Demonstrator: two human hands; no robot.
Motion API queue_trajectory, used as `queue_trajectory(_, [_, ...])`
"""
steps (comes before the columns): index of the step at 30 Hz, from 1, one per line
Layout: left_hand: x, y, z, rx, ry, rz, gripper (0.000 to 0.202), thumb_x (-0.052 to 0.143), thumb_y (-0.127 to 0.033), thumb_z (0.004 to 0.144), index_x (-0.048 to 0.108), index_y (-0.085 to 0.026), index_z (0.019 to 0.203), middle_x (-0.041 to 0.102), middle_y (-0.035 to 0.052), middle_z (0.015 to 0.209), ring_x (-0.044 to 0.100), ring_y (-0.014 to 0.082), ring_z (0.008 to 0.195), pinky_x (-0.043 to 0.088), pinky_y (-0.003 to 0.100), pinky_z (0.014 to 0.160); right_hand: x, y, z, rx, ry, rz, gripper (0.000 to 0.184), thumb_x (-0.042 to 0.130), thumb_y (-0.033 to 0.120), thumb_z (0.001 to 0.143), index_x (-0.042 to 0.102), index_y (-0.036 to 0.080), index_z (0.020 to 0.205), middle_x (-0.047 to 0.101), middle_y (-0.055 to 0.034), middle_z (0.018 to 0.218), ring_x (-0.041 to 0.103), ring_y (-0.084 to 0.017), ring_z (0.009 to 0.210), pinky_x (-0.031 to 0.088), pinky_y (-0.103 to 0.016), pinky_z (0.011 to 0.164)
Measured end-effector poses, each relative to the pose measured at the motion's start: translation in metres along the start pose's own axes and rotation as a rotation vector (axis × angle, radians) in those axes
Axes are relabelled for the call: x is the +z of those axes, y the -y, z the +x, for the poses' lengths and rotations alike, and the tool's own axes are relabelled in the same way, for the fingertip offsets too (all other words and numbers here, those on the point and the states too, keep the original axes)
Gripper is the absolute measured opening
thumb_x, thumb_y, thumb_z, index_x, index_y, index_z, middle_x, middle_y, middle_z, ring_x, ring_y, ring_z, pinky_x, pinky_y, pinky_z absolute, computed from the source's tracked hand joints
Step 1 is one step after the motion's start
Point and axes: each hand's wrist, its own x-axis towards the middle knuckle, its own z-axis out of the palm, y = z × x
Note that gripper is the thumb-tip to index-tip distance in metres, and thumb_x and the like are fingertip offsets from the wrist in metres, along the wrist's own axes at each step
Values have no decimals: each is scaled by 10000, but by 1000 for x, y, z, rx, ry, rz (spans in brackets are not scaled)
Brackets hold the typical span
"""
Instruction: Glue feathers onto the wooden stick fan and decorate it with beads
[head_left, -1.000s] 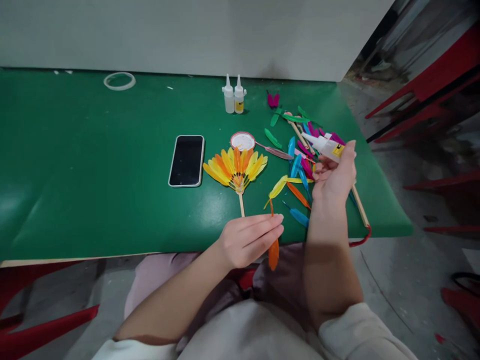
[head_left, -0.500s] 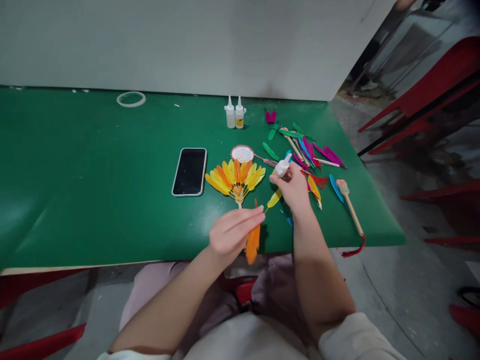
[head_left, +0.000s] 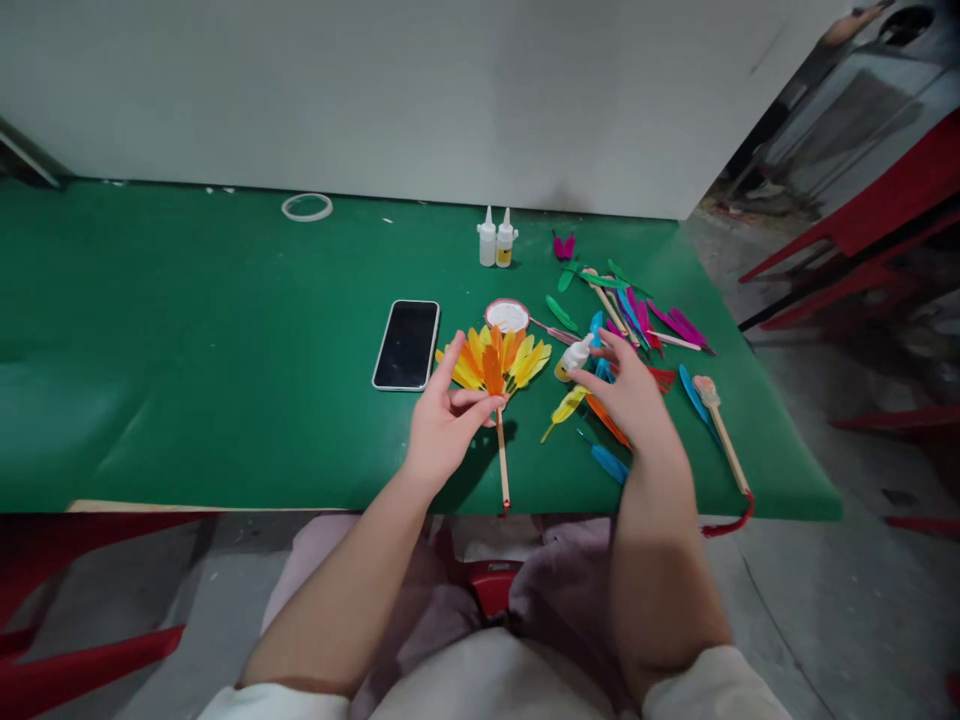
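Since a second ago we have lifted the left hand (head_left: pixel 444 428) from the near edge of the table (head_left: pixel 187 350). The orange feather (head_left: pixel 493 370) it carried now lies across the middle of the feather fan (head_left: pixel 525 358), just beyond the fingertips. Thumb and finger pinch the feather's lower end, the forefinger stretched out along the fan's left side, and the fan's stick (head_left: pixel 502 462) runs back beside the wrist.

Our right hand (head_left: pixel 628 392) has swung in from the loose feathers (head_left: pixel 637 312), which now lie past its knuckles. It grips the glue bottle (head_left: pixel 574 356) lightly between thumb and fingertips, just right of the fan. A phone (head_left: pixel 407 343) lies to the left of the left hand.

We judge the feather almost weightless, its vane soft and easily creased, and stiff only in the quill. It is best held at the bare quill end, clear of any wet glue.
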Motion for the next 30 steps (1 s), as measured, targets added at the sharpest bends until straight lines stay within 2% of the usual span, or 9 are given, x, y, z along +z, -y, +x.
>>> queue_trajectory(2, [1, 1, 0, -16, 23, 3, 795, 637, -212, 765, 179, -199, 1415, 698, -3, 662, 648, 105, 548, 531, 150, 472, -16, 14, -10, 32, 27, -19, 384, 633, 465, 695, 640, 197, 970, 656, -40, 797, 611, -198, 757, 467, -343, 679])
queue_trajectory(4, [3, 2, -2, -46, 48, -5, 807, 634, -232, 768, 160, -195, 1420, 698, 6, 674, 659, 122, 596, 533, 167, 485, -23, 30, -20, 23, 55, 36, 299, 583, 476, 739, 660, 187, 738, 595, 1, 589, 577, -152, 591, 439, -284, 561])
queue_trajectory(8, [6, 4, -6, -71, 117, -3, 808, 655, -259, 748, 198, -213, 1413, 695, -5, 672, 645, 114, 581, 534, 206, 554, -4, 54, -33, -146, 271, 224, 201, 630, 376, 731, 671, 210, 835, 660, -15, 777, 607, -142, 701, 472, -267, 614])
queue_trajectory(12, [1, 0, -8, -58, 215, 99, 735, 644, -285, 752, 278, -217, 1386, 706, -13, 716, 650, 117, 618, 524, 229, 627, 21, 58, -36, -251, 320, 269, 88, 639, 288, 735, 659, 205, 756, 648, -9, 798, 600, -134, 771, 477, -278, 706])
queue_trajectory(15, [-9, -8, -6, -48, 220, 197, 628, 619, -357, 762, 379, -212, 1324, 698, -16, 719, 637, 115, 623, 493, 218, 607, 20, 53, -33, -213, 218, 326, 85, 660, 279, 712, 641, 197, 701, 642, 3, 752, 594, -128, 740, 474, -277, 702])
queue_trajectory(18, [-15, -15, -3, -90, 187, 543, 383, 483, -503, 813, 604, -191, 1000, 639, -12, 620, 581, 116, 553, 419, 220, 536, 10, 45, -25, -33, -74, 551, 126, 655, 314, 709, 620, 194, 723, 630, 20, 697, 580, -108, 630, 480, -260, 616])
queue_trajectory(21, [-8, -14, -2, -192, 236, 1034, 561, 346, -652, 794, 600, -171, 659, 608, 38, 588, 581, 168, 569, 351, 247, 504, 2, 39, -17, 74, -299, 798, 149, 653, 325, 700, 596, 190, 722, 612, 32, 664, 552, -80, 533, 473, -230, 522])
queue_trajectory(25, [9, -5, -7, -270, 368, 1259, 620, 322, -703, 757, 615, -161, 691, 639, 92, 657, 624, 235, 631, 347, 264, 502, 2, 37, -14, 85, -330, 890, 170, 689, 306, 659, 578, 181, 688, 617, 28, 655, 563, -79, 537, 483, -217, 505])
queue_trajectory(30, [15, 0, -8, -318, 425, 1292, 443, 370, -518, 817, 646, -179, 750, 670, 83, 727, 634, 213, 681, 381, 259, 551, 5, 38, -16, 83, -311, 889, 180, 700, 303, 654, 575, 174, 672, 625, 29, 654, 552, -67, 524, 471, -197, 491])
